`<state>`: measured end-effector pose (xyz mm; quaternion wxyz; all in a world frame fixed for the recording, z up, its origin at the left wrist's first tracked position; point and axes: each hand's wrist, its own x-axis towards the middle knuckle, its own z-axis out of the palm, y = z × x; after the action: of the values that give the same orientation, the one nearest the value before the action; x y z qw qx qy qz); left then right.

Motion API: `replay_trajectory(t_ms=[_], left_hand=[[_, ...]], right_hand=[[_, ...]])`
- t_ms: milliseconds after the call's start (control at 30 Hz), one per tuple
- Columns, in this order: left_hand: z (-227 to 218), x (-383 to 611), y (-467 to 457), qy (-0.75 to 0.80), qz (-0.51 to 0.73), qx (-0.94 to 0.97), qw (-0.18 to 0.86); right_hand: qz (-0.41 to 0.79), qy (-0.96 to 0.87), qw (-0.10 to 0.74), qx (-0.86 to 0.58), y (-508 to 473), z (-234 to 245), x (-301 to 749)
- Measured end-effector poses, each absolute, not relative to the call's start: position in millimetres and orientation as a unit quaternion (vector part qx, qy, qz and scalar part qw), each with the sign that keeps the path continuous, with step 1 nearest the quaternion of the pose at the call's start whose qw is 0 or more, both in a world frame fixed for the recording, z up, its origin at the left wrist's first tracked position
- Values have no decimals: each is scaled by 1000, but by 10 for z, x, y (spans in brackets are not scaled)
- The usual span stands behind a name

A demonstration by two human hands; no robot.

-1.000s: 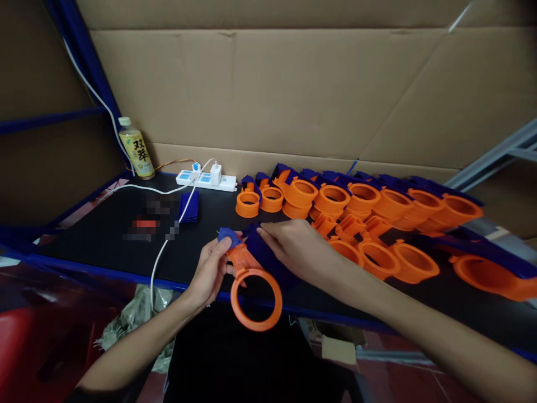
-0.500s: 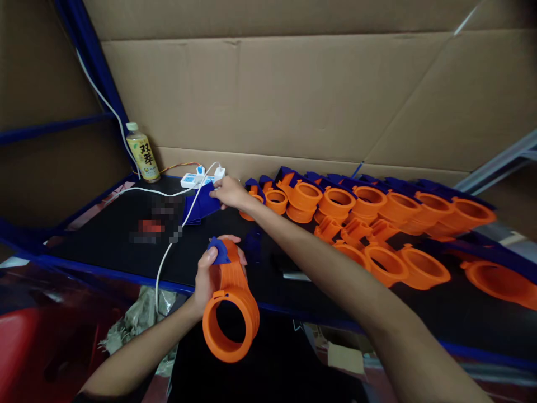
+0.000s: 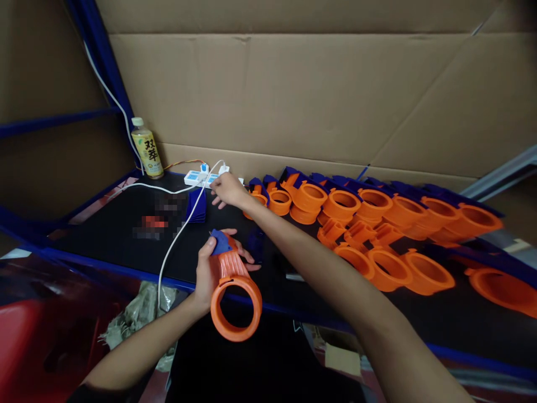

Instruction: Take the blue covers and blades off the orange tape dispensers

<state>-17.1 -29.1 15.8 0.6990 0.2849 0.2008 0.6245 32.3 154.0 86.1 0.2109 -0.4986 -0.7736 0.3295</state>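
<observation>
Clearly, the left hand (image 3: 206, 271) has hold of an orange holder (image 3: 232, 267) at its upper end: the thumb presses its blue end piece (image 3: 221, 242), while the fingers spread loosely behind. The ring end hangs tilted, seemingly over the near edge of the black table (image 3: 109, 238). With the grip so far from the ring, a slackened thumb could let the holder swing or drop off that edge.

Beyond and slightly right, the right hand (image 3: 229, 189) hangs with fingers loosely bent and parted, holding nothing visible, just right of a stack of blue plates (image 3: 197, 208). A white cable (image 3: 161, 274) crosses those plates, so lifting one carelessly could snag it and tug at the power strip (image 3: 193, 178) on the far side. The plates look thin and closely layered; two could come away together.

The right forearm also passes just beside the orange rings (image 3: 308, 215) on the right, and a wide sweep rightward could knock them out of line.
</observation>
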Motion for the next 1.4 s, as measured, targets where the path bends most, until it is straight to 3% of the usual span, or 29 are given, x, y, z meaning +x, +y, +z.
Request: replay_trajectory(t_ms=[267, 400, 533, 633, 1000, 1400], left_hand=[[131, -187, -214, 213, 602, 223, 736], [81, -169, -183, 240, 602, 185, 739], [79, -145, -200, 274, 621, 215, 702], [85, -114, -214, 285, 620, 247, 688], [86, -49, -187, 305, 645, 244, 657], [100, -56, -190, 315, 639, 230, 662]], right_hand=[[310, -844, 195, -392, 950, 1186, 967], [139, -937, 170, -271, 451, 1191, 1247], [-75, -953, 144, -255, 157, 978, 1365], [-165, -949, 128, -237, 131, 788, 1401], [-185, -942, 89, -265, 180, 570, 1405], [-132, -936, 112, -307, 257, 514, 1430]])
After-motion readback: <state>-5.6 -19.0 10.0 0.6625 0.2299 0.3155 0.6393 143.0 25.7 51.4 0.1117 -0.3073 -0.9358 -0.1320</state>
